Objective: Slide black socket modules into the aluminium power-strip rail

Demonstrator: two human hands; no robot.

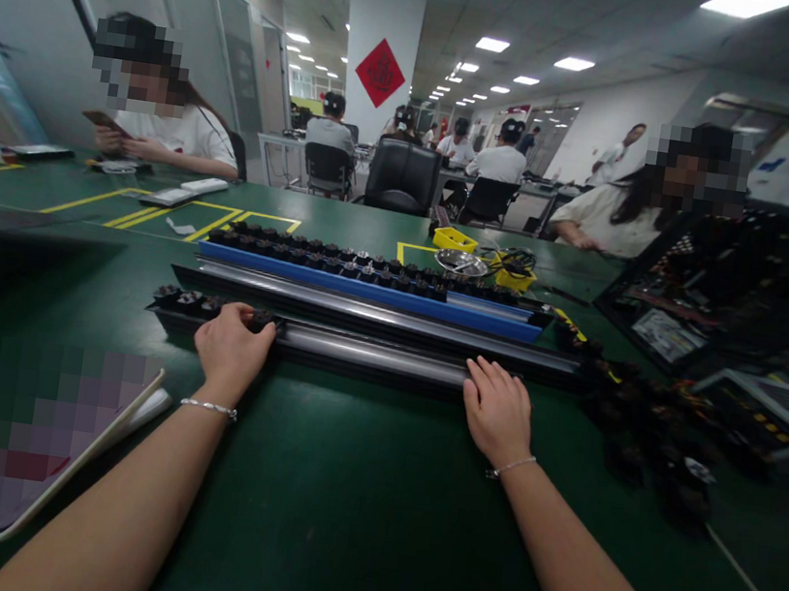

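A long black rail (pixel 371 355) with a shiny metal channel lies across the table before me. Several small black plug-like parts (pixel 188 302) sit in its left end. My left hand (pixel 232 351) is curled over the rail beside them, thumb and fingers closed around a black part (pixel 265 320) that they partly hide. Toward the other end, my right hand (pixel 499 413) rests with outstretched fingers on the rail's edge. Just behind lies a second black rail (pixel 377 314), its channel bare. Farther back, a blue rail (pixel 367 284) carries rows of similar black parts.
A pile of black parts (pixel 663 421) lies at the right, near a metal box (pixel 781 413) and an open computer case (pixel 734 285). A metal dish (pixel 461 263) and yellow bins (pixel 455 239) stand behind the rails. At left is a pale-edged tablet-like object (pixel 78 457). Two people sit across the table.
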